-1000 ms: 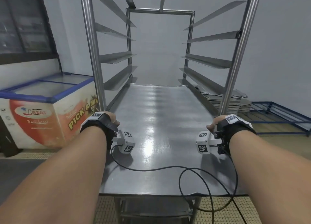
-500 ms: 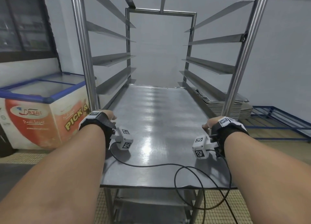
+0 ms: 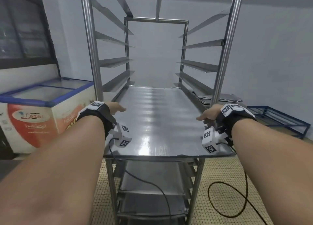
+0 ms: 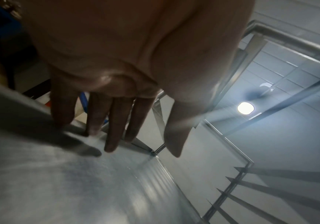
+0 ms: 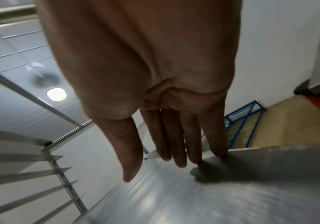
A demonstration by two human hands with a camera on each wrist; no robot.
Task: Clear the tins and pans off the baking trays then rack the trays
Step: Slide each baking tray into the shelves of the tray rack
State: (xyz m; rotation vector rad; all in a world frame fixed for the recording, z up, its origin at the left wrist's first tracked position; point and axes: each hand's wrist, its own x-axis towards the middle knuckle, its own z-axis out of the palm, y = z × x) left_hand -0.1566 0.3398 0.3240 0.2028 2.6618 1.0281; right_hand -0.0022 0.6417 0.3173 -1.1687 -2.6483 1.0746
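The tray [image 3: 157,123] is seated on the rack's [image 3: 88,47] runners, its front edge overhanging; both hands [image 3: 115,107] [image 3: 209,114] are laid flat, fingers apparently released. It could be jammed if pushed unevenly.

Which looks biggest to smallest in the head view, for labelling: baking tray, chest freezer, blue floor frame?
1. baking tray, though nearness to the camera inflates it.
2. chest freezer, partly cut off at the left edge.
3. blue floor frame, clearly smallest as seen.
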